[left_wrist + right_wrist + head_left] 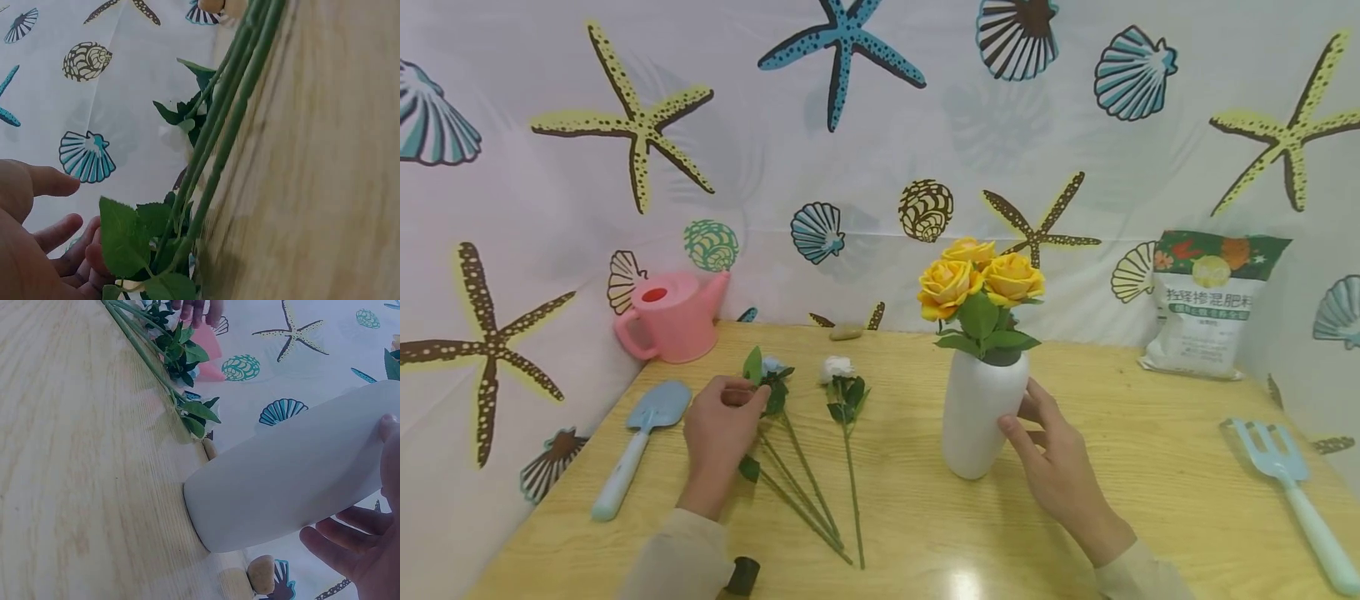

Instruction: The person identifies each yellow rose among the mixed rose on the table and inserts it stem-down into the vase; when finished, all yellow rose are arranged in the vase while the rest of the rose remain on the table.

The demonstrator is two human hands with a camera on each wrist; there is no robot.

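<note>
A white vase [973,417] stands upright on the table with several yellow roses [950,287] in it. My right hand [1060,475] holds the vase's right side, thumb at the front and fingers around the back. On the left, my left hand [724,429] is at the leafy heads of several artificial flowers [777,392], one with a pale blue bloom. In the left wrist view its thumb and index finger are apart, and the other fingers are beside the green leaves [125,237]. A white flower [837,369] lies beside them with its stem toward me.
A pink watering can [673,321] and a blue trowel [643,437] are at the left. At the right are a fertilizer bag [1210,312] and a blue hand fork [1292,492]. A stone [846,332] lies by the patterned backdrop; a black object [743,575] is at the front.
</note>
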